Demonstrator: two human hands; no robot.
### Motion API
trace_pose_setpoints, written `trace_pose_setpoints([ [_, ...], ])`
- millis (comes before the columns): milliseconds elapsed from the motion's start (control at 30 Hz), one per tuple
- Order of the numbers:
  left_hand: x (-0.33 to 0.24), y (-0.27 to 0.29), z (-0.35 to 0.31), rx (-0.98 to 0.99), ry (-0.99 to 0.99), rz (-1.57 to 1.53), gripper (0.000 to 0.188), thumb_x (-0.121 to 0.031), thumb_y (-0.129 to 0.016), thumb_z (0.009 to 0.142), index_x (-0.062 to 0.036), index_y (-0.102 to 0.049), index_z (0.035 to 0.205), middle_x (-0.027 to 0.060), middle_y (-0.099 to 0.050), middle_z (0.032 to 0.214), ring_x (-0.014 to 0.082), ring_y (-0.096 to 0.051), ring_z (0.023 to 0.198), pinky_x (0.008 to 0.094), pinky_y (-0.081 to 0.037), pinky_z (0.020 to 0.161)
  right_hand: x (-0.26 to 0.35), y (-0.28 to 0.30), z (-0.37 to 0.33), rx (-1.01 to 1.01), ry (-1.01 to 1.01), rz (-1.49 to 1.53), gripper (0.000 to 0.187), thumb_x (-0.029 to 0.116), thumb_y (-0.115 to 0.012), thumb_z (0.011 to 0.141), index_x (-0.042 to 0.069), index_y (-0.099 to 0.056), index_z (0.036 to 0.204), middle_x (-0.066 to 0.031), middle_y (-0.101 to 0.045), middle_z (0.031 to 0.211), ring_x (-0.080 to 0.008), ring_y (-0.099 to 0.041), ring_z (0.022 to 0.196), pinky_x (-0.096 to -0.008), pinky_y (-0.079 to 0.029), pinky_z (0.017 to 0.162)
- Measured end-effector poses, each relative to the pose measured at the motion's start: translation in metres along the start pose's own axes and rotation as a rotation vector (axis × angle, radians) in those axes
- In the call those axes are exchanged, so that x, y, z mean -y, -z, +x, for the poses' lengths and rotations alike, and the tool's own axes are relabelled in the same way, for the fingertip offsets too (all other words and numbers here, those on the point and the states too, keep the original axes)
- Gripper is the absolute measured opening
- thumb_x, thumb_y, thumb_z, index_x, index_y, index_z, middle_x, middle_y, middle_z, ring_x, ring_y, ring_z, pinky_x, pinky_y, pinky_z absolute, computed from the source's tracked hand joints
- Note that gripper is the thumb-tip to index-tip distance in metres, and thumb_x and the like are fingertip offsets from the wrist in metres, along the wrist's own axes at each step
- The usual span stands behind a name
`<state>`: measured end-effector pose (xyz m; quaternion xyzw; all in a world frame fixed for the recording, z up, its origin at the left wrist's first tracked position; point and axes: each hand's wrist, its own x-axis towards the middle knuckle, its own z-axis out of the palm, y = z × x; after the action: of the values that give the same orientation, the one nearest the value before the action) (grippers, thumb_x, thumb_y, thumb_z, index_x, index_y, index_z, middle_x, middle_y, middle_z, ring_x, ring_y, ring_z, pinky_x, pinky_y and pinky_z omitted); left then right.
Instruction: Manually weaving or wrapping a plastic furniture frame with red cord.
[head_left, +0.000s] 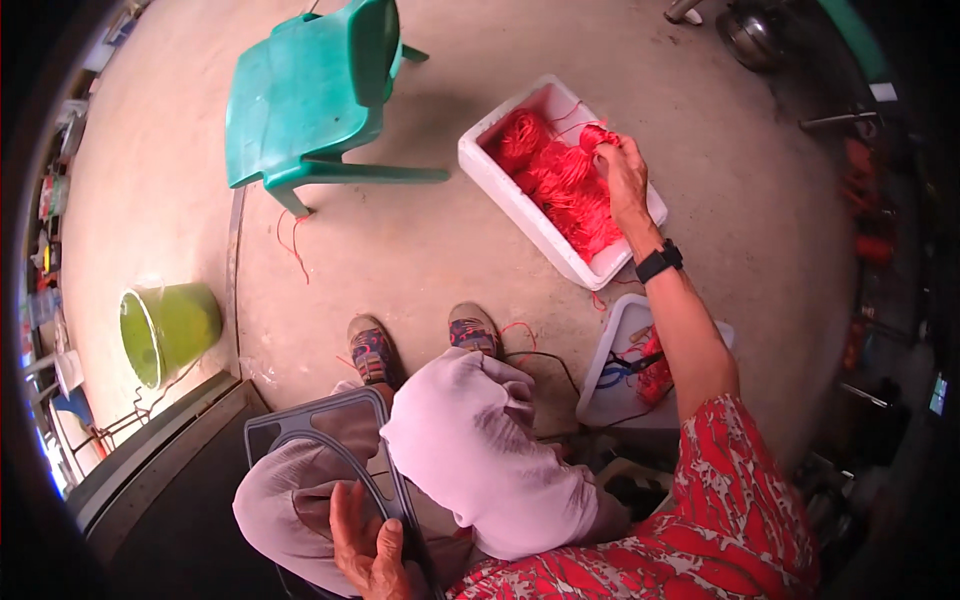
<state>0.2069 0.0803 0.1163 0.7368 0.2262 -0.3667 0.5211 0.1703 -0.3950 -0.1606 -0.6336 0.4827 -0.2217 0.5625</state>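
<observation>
Red bundles fill much of the white box on the floor in the head view, so plenty seems left there. Over by its upper right side, the right hand's grip is closed on one gathered bundle, not yet clear of the box. The left hand is empty, loosely opened beside the grey frame. More red strands and blue-handled scissors lie in the pale tray; whether those are finished, I can't tell.
</observation>
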Motion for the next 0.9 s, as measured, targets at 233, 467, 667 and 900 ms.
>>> trace_pose_setpoints([
  [233, 0.018, 0.001, -0.01, 0.105, 0.195, -0.043, 0.057, -0.015, -0.066, 0.086, 0.0049, -0.043, 0.134, 0.009, -0.065, 0.085, 0.0144, -0.061, 0.06, 0.0267, -0.051, 0.05, 0.04, 0.041, -0.043, 0.166, -0.408, 0.881, 0.022, 0.018, -0.051, 0.091, 0.001, -0.06, 0.103, -0.0124, -0.066, 0.1, -0.0247, -0.064, 0.093, -0.037, -0.052, 0.086],
  [467, 0.027, 0.005, -0.02, -0.003, 0.058, -0.072, 0.045, -0.023, -0.072, 0.084, 0.0023, -0.06, 0.119, 0.0015, -0.066, 0.082, 0.0071, -0.058, 0.063, 0.0187, -0.045, 0.055, 0.011, 0.043, -0.101, 0.326, -0.598, 1.172, 0.049, 0.037, -0.049, 0.098, -0.001, -0.047, 0.128, -0.0155, -0.062, 0.114, -0.0263, -0.061, 0.106, -0.0414, -0.048, 0.097],
  [667, 0.01, 0.037, -0.045, 0.053, -0.188, -0.261, 0.04, -0.026, -0.068, 0.087, 0.0035, -0.059, 0.112, 0.0009, -0.051, 0.055, 0.0073, -0.041, 0.037, 0.0209, -0.03, 0.031, 0.04, 0.057, -0.15, 0.454, -0.689, 1.213, 0.039, 0.011, -0.064, 0.089, -0.002, -0.047, 0.122, -0.0046, -0.06, 0.087, -0.0158, -0.06, 0.079, -0.0295, -0.051, 0.076],
  [900, 0.003, 0.028, -0.075, 0.09, -0.415, -0.306, 0.03, -0.023, -0.065, 0.089, 0.0016, -0.059, 0.104, -0.0002, -0.052, 0.055, 0.0062, -0.042, 0.037, 0.0199, -0.03, 0.032, 0.108, 0.165, -0.197, 0.667, -0.187, 1.437, 0.043, 0.027, -0.047, 0.1, 0.003, -0.043, 0.135, -0.0011, -0.045, 0.078, -0.0119, -0.047, 0.068, -0.03, -0.046, 0.065],
])
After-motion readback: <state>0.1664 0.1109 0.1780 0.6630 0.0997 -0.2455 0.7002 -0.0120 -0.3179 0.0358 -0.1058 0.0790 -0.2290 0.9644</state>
